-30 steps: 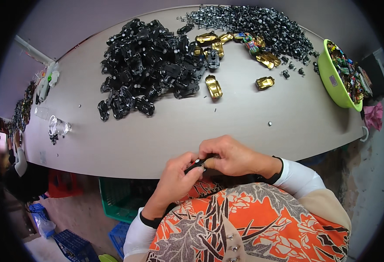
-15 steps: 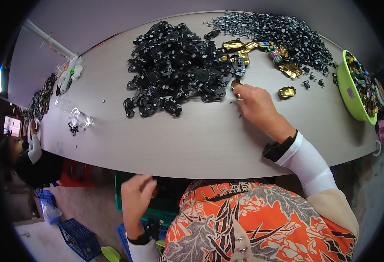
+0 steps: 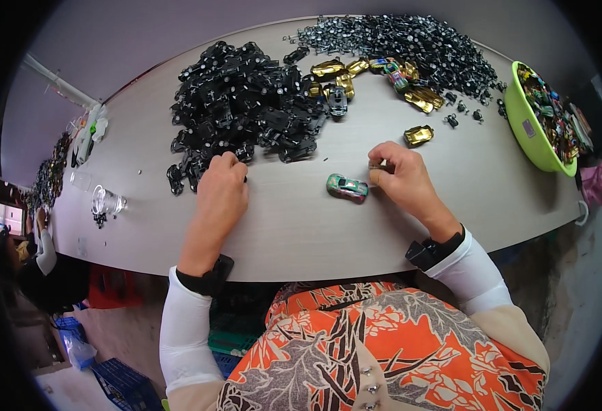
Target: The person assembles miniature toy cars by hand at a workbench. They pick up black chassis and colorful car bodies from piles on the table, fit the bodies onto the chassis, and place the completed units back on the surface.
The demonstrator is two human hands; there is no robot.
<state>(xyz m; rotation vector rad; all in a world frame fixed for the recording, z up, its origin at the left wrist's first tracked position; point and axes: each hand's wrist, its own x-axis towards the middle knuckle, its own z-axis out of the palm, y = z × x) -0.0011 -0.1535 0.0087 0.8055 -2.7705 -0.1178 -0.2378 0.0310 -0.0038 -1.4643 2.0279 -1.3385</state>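
My left hand (image 3: pixel 220 195) rests at the near edge of a heap of black toy car bases (image 3: pixel 246 103). Its fingers are curled down, and a bit of black shows beside them; what they grip is mostly hidden. On the table between my hands lies a green and pink toy car (image 3: pixel 347 188). Just right of it, my right hand (image 3: pixel 407 178) is closed in a pinch around something small and dark, too covered to name. A gold toy car body (image 3: pixel 418 135) lies beyond the right hand.
Several gold car bodies (image 3: pixel 342 85) and a grey-black car (image 3: pixel 338 101) lie beside the heap. Small wheel-and-axle parts (image 3: pixel 410 48) spread along the back. A lime-green basin (image 3: pixel 520 116) of coloured pieces stands right, a clear cup (image 3: pixel 107 201) left. Another person (image 3: pixel 44 264) sits far left.
My left hand has risen from below the table edge to the black heap. My right hand has drawn back toward me. The green and pink car now lies on the table.
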